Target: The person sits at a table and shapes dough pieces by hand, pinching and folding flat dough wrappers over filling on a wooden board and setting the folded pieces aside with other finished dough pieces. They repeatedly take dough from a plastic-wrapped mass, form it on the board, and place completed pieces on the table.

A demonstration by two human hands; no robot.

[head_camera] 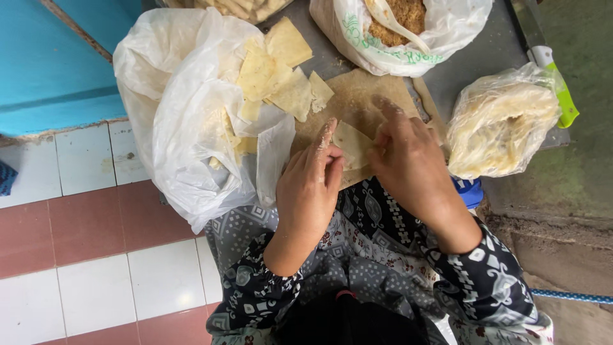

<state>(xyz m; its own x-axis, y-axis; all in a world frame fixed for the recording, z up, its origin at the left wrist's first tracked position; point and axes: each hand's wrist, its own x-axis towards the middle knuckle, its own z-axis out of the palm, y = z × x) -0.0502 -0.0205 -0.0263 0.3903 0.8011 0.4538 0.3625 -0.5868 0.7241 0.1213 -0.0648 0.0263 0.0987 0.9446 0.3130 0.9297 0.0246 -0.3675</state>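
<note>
Two hands over lap, patterned dark sleeves. Left hand [310,185] curled, fingertips floury, pinching near edge of one pale pastry sheet [351,145]. Right hand [408,163] also on that sheet, thumb side hidden, fingers bent over its right edge; grip there not fully visible. Sheet sits on brown wooden board [357,96], between both hands, just beyond lap.

Count, near to far: one sheet in hand; about five loose cut sheets [281,73] spilling from one large white plastic bag [185,121] left of board; one clear bag of stacked wrappers [501,124] right of board; one white bag of brown crumbly filling [402,32] at far edge with one pale spoon [399,25] in it. Three bags total. One green-handled knife [559,89] beside right bag.

Surface: grey metal tray or tabletop [472,57] under board. Floor left: white and reddish tiles [76,255]. Blue wall or panel [57,57] far left. Rough concrete right.

Hidden: sheets deeper inside big bag uncountable; knife blade cut off by frame; blue object under right forearm unclear; more pale sheets at top edge cropped.
</note>
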